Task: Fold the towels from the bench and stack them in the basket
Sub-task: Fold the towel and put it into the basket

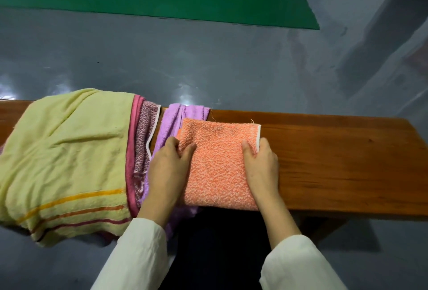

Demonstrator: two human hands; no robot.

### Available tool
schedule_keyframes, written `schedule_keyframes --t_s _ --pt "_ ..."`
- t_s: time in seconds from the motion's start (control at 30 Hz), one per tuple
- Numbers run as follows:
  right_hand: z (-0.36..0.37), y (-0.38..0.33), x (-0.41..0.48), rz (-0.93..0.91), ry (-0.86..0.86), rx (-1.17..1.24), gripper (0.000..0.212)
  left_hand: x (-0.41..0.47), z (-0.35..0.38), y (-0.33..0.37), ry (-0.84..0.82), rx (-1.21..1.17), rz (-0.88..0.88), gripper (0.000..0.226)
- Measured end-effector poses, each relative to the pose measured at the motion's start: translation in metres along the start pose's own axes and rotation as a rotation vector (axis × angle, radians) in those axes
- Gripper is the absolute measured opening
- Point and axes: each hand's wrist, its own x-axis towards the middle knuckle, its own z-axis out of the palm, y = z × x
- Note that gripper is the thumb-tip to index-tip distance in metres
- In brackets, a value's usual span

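- The folded orange towel [217, 164] lies flat on the worktop [335, 162], its near fold right at the worktop's front edge.
- The left grip [170, 164] holds the orange towel's left edge with the thumb on top; the fingers seem to be tucked beneath, though that is hard to see.
- The right grip [261, 162] pinches its white-hemmed right edge.
- Right of the orange towel is bare wood.
- Left of it, touching, lies a purple towel [171, 120], then a maroon towel [142, 132] and a yellow towel [69, 150] that droops over the front edge.
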Motion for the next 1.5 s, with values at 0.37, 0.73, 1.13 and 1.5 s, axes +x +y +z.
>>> schedule_keyframes --t_s 0.37,0.73,1.13,1.5 --pt "-0.028 -0.014 -0.004 0.277 -0.286 -0.345 0.069 0.006 -0.012 0.01 -0.156 0.223 -0.174 0.072" --pt "-0.017 -0.006 -0.006 0.186 -0.273 0.29 0.021 0.022 -0.029 0.027 -0.397 -0.039 -0.276 0.055" --pt "-0.034 0.001 -0.016 0.04 -0.151 0.664 0.004 -0.008 -0.03 0.029 -0.315 -0.598 -0.115 0.018" --pt "-0.13 0.012 -0.05 -0.095 0.093 0.748 0.004 -0.052 -0.036 0.1 -0.178 -0.249 0.266 0.031"
